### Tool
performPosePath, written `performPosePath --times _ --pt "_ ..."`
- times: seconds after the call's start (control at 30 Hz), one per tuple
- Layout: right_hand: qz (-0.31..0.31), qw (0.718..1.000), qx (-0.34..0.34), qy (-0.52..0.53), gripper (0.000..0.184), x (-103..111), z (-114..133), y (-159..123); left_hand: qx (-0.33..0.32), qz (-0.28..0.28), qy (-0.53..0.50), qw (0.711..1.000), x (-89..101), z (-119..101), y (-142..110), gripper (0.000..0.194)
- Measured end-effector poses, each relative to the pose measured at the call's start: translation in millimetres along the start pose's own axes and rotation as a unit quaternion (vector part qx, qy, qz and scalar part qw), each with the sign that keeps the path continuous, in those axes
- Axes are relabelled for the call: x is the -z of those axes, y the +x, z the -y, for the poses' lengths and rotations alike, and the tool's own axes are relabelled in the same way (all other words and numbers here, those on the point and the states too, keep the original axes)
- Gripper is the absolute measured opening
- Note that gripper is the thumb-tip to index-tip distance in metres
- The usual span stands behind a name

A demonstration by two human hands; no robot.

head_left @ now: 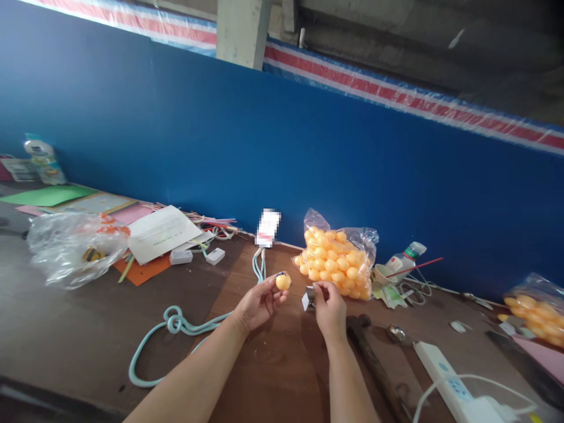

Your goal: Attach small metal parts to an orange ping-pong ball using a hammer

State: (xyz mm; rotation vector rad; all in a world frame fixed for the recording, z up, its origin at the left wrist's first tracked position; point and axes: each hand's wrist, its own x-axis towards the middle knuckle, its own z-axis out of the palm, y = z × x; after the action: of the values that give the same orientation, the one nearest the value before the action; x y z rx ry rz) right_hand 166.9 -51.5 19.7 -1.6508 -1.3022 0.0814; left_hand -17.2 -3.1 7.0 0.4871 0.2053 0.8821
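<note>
Orange ball: small, with a dark patch on top [283, 283], at the tips of the left hand's thumb and fingers, above the tabletop [273, 370].
Left hand: palm partly turned up [259, 305], thumb and index pinching the ball, other fingers loosely curled.
Right hand: back toward the camera [330, 312], thumb and fingertips pinching a small dark-and-white piece [309, 298]; exact type unclear.
Gap: ball and piece apart, near each other.
Bag of balls: clear plastic, full of orange balls [330, 264], just beyond the right hand.
Phone: upright near the blue partition [220, 135], screen blurred [268, 228].
Cord: light blue, knotted [140, 346], partly hidden by the left forearm.
Right side: hammer-like tool [374, 359] beside the right forearm; white power strip [443, 371] farther right.
</note>
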Motion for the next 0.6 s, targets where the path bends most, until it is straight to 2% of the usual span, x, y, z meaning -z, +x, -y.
performPosePath --times 0.17,0.6 --pt "-0.024 1.0 0.017 0.011 0.03 -2.4 1.8 -1.2 -0.001 0.013 0.005 1.0 -1.7 -0.4 -2.2 0.036" --pt "-0.011 0.999 0.02 0.037 0.029 -10.9 -0.7 -5.8 -0.003 0.008 0.015 1.0 -3.2 -0.9 -3.5 0.037"
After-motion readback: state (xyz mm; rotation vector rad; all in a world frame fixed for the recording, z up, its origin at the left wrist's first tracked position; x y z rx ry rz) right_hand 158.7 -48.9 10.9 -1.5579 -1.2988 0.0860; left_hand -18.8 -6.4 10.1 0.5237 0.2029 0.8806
